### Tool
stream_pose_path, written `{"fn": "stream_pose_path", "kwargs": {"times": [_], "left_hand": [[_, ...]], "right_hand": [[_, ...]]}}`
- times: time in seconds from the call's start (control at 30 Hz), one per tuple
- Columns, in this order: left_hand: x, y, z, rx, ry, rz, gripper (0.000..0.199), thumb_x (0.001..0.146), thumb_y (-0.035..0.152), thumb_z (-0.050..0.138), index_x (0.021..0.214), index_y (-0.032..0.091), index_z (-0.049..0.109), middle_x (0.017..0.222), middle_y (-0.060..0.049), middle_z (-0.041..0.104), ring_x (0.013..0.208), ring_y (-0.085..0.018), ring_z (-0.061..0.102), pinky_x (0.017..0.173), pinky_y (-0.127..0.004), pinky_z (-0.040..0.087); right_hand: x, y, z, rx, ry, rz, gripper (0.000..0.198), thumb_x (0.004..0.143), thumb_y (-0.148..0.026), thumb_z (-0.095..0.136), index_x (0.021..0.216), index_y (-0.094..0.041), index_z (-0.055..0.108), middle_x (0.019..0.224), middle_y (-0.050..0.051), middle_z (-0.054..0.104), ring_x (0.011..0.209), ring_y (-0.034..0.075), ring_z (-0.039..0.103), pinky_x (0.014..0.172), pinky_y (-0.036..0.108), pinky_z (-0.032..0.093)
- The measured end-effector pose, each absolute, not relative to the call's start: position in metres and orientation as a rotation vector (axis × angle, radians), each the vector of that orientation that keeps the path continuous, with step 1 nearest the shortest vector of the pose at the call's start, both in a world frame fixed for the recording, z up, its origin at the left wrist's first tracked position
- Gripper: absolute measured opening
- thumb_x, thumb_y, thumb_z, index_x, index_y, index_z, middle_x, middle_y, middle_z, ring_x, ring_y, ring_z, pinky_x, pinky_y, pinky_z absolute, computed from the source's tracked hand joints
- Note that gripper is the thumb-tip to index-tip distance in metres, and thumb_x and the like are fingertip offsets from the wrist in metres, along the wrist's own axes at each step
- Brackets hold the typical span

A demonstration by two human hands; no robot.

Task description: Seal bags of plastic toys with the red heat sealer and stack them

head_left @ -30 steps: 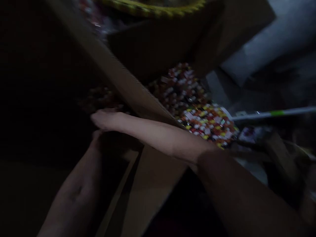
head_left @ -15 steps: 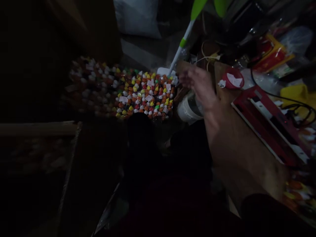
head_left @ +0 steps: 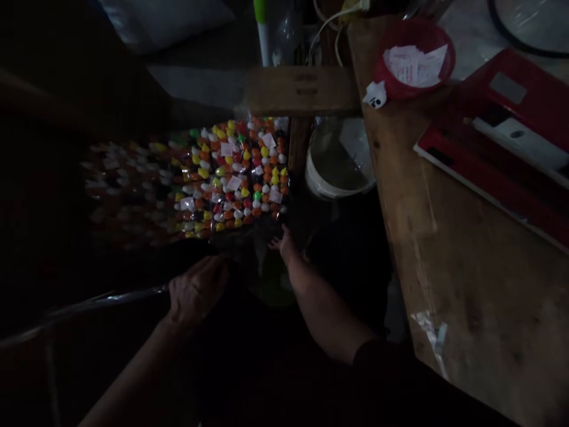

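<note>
My left hand (head_left: 198,287) is closed, low at centre left. Its fingertips are lost in the dark, so what they hold, if anything, cannot be made out. A shiny strip of clear plastic or tape (head_left: 111,298) runs from the left up to this hand. My right hand (head_left: 283,242) reaches down with its fingers apart and nothing visible in them. Just beyond it lies a wide spread of small colourful figures in clear plastic (head_left: 235,178), in orange, white, yellow, red and green, with small paper slips among them.
At the right stands a wooden table (head_left: 462,279) bearing a red bag sealer (head_left: 489,142) and a red basket (head_left: 415,77) of paper slips. A white bucket (head_left: 331,190) stands beside the table. Behind it, a wooden plank (head_left: 306,92) juts left. A pale sack (head_left: 164,24) lies at the back.
My right hand has moved from beside the table down to the near edge of the figures. My left hand has come into view. The view has shifted closer to the table.
</note>
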State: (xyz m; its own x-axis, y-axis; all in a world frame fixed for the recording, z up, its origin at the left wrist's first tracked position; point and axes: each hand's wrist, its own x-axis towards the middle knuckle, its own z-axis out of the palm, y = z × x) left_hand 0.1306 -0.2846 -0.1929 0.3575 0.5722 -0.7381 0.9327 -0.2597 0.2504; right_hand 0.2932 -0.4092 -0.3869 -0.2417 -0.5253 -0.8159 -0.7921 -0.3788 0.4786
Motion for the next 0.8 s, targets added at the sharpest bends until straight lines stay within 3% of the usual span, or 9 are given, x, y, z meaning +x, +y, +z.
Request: {"fn": "stream_pose_path", "kwargs": {"times": [0.1,0.3,0.4,0.5,0.63,0.7,0.8], "left_hand": [[0.138,-0.283,-0.211,2.155,1.117,-0.582,0.034,0.102,0.022,0.055,0.115,0.021,0.087,0.094,-0.004,0.083,0.074,-0.016,0.077,0.046,-0.026,0.032],[0.146,-0.278,-0.242,2.19,1.151,-0.557,0.037,0.102,0.026,0.052,0.111,0.022,0.088,0.099,-0.004,0.085,0.071,-0.017,0.078,0.051,-0.025,0.039],[0.148,-0.282,-0.255,2.064,1.196,-0.598,0.038,0.1,0.031,0.053,0.115,0.024,0.088,0.109,-0.005,0.085,0.082,-0.021,0.082,0.055,-0.027,0.042],[0.148,-0.274,-0.264,1.885,1.262,-0.527,0.039,0.098,0.034,0.054,0.112,0.02,0.087,0.106,-0.008,0.085,0.086,-0.023,0.083,0.063,-0.026,0.051],[0.171,-0.215,-0.257,1.88,1.203,-0.148,0.042,0.1,0.036,0.05,0.11,0.013,0.084,0.103,-0.012,0.084,0.085,-0.023,0.081,0.074,-0.028,0.061],[0.202,-0.172,-0.242,1.936,0.998,0.078,0.043,0.101,0.037,0.055,0.128,0.016,0.081,0.125,-0.011,0.081,0.107,-0.024,0.08,0.093,-0.033,0.064],[0.266,-0.123,-0.203,1.838,0.566,0.214,0.061,0.102,0.056,0.065,0.151,0.02,0.068,0.151,-0.01,0.069,0.14,-0.027,0.067,0.123,-0.043,0.052]], "right_hand": [[0.297,-0.406,-0.403,-1.674,1.655,1.593,0.029,0.11,-0.041,0.061,0.101,-0.013,0.063,0.083,0.0,0.057,0.072,0.011,0.056,0.076,0.027,0.054],[0.303,-0.39,-0.391,-1.762,1.336,1.423,0.021,0.094,-0.021,0.069,0.081,-0.017,0.053,0.064,-0.007,0.045,0.063,0.009,0.046,0.068,0.02,0.044],[0.321,-0.366,-0.379,-1.822,0.995,1.36,0.013,0.082,-0.016,0.073,0.08,-0.017,0.061,0.067,-0.005,0.055,0.07,0.01,0.05,0.071,0.019,0.045],[0.353,-0.332,-0.359,-1.788,0.618,1.409,0.014,0.073,-0.02,0.082,0.078,-0.017,0.069,0.078,-0.001,0.068,0.083,0.015,0.061,0.08,0.023,0.052],[0.405,-0.285,-0.302,-1.753,-0.382,1.581,0.013,0.088,-0.03,0.078,0.087,-0.018,0.074,0.089,0.001,0.074,0.092,0.018,0.067,0.089,0.03,0.055],[0.429,-0.266,-0.255,-1.757,-0.77,1.595,0.014,0.097,-0.028,0.07,0.089,-0.016,0.073,0.089,0.002,0.072,0.09,0.015,0.065,0.088,0.027,0.052],[0.457,-0.251,-0.167,-1.852,-1.101,1.524,0.018,0.099,-0.018,0.063,0.082,-0.014,0.065,0.082,0.001,0.065,0.082,0.012,0.058,0.078,0.023,0.044]]}}
